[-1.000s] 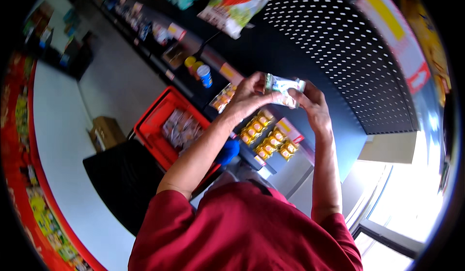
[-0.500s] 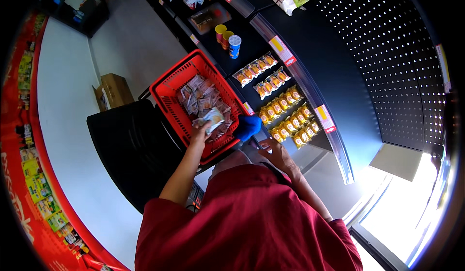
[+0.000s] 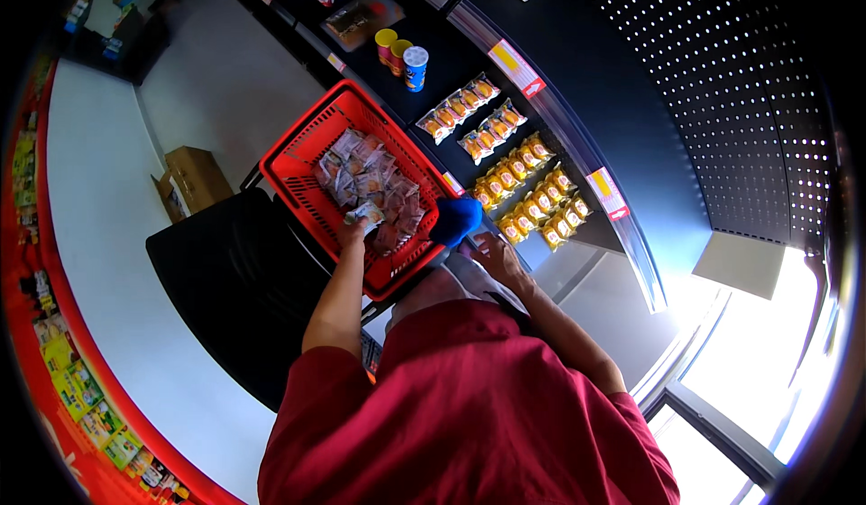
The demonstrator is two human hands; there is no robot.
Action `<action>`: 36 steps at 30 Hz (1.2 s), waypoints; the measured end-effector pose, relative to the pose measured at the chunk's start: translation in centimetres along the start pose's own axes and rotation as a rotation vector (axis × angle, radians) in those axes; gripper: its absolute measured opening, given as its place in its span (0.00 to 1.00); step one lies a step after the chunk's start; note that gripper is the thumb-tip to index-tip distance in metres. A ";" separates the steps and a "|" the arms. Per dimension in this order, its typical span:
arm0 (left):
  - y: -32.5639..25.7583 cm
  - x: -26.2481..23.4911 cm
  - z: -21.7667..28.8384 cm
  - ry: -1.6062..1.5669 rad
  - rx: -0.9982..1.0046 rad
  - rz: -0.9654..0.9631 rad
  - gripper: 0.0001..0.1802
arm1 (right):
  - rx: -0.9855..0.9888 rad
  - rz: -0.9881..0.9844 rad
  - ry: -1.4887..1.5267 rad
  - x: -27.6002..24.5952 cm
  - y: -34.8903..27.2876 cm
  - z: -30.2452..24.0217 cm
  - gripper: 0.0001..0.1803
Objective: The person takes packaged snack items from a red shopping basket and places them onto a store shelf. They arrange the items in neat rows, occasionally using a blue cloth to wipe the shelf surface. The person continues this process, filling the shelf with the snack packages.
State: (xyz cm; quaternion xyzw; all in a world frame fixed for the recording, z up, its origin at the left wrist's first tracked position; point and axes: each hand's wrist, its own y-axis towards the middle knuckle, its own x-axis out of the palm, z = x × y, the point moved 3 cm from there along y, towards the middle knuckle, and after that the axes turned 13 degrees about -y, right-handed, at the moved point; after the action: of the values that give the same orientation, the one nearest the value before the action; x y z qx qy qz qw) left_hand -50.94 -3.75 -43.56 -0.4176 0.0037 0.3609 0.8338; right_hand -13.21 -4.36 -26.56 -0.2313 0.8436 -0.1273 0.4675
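Note:
A red plastic basket holds a heap of small clear-wrapped snack packets. My left hand reaches in over its near left part, fingers closed on a pale snack packet. Some of those fingers are hidden behind the wrist. My right hand is outside the basket, near the shelf's front edge, with fingers loosely bent and apart; nothing shows in it. A bright blue cloth-like thing lies at the basket's right corner, close to the right hand.
Rows of wrapped yellow cakes lie on the black shelf right of the basket. Beyond them stand a blue canister and two yellow-topped ones. A black box-like stand is left; a cardboard box sits behind it.
My left hand has lowered the pale packet toward the heap, and that packet shows less now. The view has shifted, so basket and shelf appear farther left. The right hand stays near the shelf edge.

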 end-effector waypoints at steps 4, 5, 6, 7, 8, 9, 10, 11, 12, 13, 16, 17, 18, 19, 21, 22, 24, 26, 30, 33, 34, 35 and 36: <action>0.0 0.5 0.6 0.002 0.034 -0.234 0.30 | 0.156 0.049 0.009 -0.6 0.6 -1.1 0.33; -0.1 0.6 0.5 0.024 0.070 -0.239 0.30 | 0.159 0.075 0.016 -0.7 0.7 -1.2 0.34; -0.3 0.8 0.4 0.045 0.107 -0.245 0.31 | 0.162 0.101 0.022 -0.7 0.8 -1.3 0.36; -0.5 0.9 0.2 0.067 0.144 -0.250 0.31 | 0.166 0.127 0.029 -0.7 0.9 -1.5 0.37; -0.1 0.8 -0.3 0.219 0.183 -0.285 0.33 | 0.211 0.059 0.044 -0.5 1.4 -1.5 0.42; 0.5 0.4 -0.5 0.370 0.222 -0.317 0.35 | 0.181 0.093 0.021 -0.1 2.0 -1.2 0.42; 0.9 0.1 -1.0 0.520 0.261 -0.347 0.37 | 0.149 0.125 -0.002 0.4 2.7 -1.1 0.43; 0.3 0.0 -1.1 0.576 0.262 -0.290 0.39 | 0.122 0.159 -0.024 1.0 3.4 -0.8 0.44; -0.7 0.0 -0.5 0.638 0.274 -0.239 0.41 | 0.170 0.116 0.011 0.6 3.7 -1.3 0.46; -2.4 0.1 0.7 0.705 0.294 -0.199 0.43 | 0.209 0.111 -0.013 0.1 3.7 -1.7 0.47; -5.4 -0.2 2.6 0.624 0.670 -0.201 0.27 | 0.226 0.147 -0.072 -0.2 3.9 -2.2 0.50; -5.3 -0.5 1.9 0.645 0.772 -0.188 0.26 | 0.232 0.134 -0.076 0.2 4.3 -2.1 0.50; -4.9 -0.8 0.7 0.560 0.722 -0.213 0.25 | 0.238 0.124 -0.080 0.5 4.7 -2.1 0.50; -4.6 -1.2 -0.4 0.472 0.675 -0.234 0.24 | 0.239 0.116 -0.083 0.5 5.4 -2.2 0.51; -5.1 -1.2 -0.8 0.367 0.597 -0.309 0.23 | 0.214 0.109 -0.160 1.7 6.1 -1.9 0.50; -5.9 -1.0 -0.5 0.351 0.563 -0.358 0.23 | 0.276 0.091 -0.180 2.4 6.0 -1.0 0.47; -7.0 -0.9 -0.4 0.389 0.579 -0.376 0.22 | 0.365 0.106 -0.219 2.7 6.4 -0.8 0.35; -8.0 -0.3 -0.1 0.348 0.567 -0.432 0.21 | 0.370 0.091 -0.184 2.7 6.3 0.2 0.32; -9.3 1.7 0.5 0.145 0.519 -0.587 0.21 | 0.303 0.050 0.025 0.1 4.7 0.1 0.27; -13.7 4.1 3.7 -0.070 0.198 -0.767 0.27 | 0.284 -0.015 0.386 -1.3 3.7 -1.4 0.20; -16.2 5.0 5.8 -0.062 0.140 -0.789 0.28 | 0.249 0.013 0.473 -1.8 3.1 -1.9 0.18; -18.9 5.6 8.2 -0.053 0.082 -0.809 0.30 | 0.212 0.041 0.558 -2.5 2.6 -2.5 0.15; -21.9 6.1 10.9 -0.026 0.106 -0.845 0.31 | 0.213 0.053 0.621 -3.6 2.1 -3.5 0.16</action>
State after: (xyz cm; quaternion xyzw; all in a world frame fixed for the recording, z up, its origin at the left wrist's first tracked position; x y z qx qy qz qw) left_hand -36.36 -1.01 -23.15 -0.3345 -0.1596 -0.0081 0.9288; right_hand -15.11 -0.72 -22.92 -0.1093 0.9335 -0.2671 0.2127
